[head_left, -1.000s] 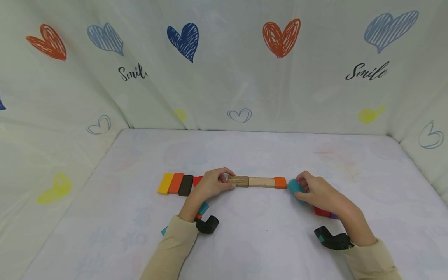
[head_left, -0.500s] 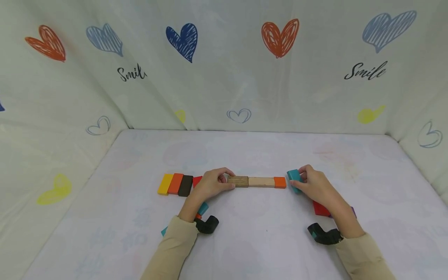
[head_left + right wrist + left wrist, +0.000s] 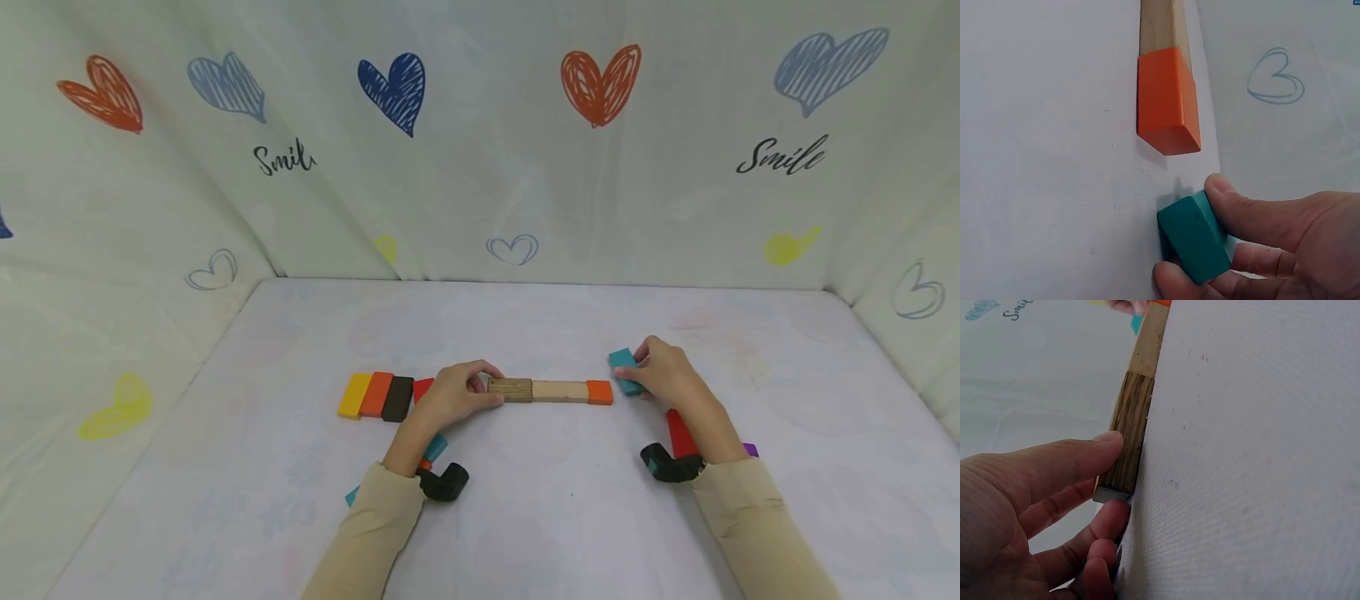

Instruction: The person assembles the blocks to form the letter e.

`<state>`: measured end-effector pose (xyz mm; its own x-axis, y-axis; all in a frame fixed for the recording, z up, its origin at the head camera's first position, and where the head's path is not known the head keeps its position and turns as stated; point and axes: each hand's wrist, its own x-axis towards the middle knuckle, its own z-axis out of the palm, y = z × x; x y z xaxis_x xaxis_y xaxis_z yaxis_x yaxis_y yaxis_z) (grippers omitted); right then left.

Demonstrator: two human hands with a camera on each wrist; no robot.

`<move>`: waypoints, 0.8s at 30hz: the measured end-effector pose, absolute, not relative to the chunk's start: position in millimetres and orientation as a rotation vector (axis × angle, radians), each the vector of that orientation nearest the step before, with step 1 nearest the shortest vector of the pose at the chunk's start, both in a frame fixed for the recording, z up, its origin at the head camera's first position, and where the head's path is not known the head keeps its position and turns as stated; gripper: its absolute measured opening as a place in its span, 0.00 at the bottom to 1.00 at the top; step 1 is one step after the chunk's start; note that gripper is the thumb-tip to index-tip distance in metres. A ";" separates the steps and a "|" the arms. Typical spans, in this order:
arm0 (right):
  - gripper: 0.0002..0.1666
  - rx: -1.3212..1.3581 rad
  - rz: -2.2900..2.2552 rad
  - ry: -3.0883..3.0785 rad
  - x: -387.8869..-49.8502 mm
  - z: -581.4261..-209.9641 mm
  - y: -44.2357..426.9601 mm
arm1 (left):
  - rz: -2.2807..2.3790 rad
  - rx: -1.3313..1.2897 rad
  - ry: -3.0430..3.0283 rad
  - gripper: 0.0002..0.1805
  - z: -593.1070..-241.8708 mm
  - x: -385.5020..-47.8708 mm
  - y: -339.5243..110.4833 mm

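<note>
Read on backdrop, head view: black script "Smile" toward right; "Smil" toward left, cut short at a fold. Also glimpsed from left wrist: partial "Smil".

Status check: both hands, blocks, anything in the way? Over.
Left hand pinching dark wooden block. Right hand holding teal block, apart from orange block. Nothing visible between those two.

Soft, flat light lies evenly over the white table here, leaving a faint shadow along the right sleeve, a hazy one near the teal block, and a murkier one beside the left hand, whose wrist view looks dimmer and slightly grainy.
</note>
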<state>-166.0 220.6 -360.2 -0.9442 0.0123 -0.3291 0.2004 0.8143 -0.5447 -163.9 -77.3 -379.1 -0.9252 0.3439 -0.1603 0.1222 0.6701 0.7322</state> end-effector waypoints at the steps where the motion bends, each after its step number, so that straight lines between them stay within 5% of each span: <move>1: 0.25 0.164 -0.870 2.668 -168.1 -360.9 221.5 | 1.111 0.382 2.601 0.16 -379.3 -163.7 -77.3; 24: 0.20 0.097 -0.963 2.561 -174.4 -368.1 226.5 | 1.118 0.360 2.605 0.16 -378.1 -163.5 -76.0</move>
<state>-174.4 226.5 -368.1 -0.9173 -0.0741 -0.3911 0.2019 0.7601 -0.6176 -163.5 -76.0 -378.1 -0.9288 0.3347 -0.1591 0.1152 0.6688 0.7345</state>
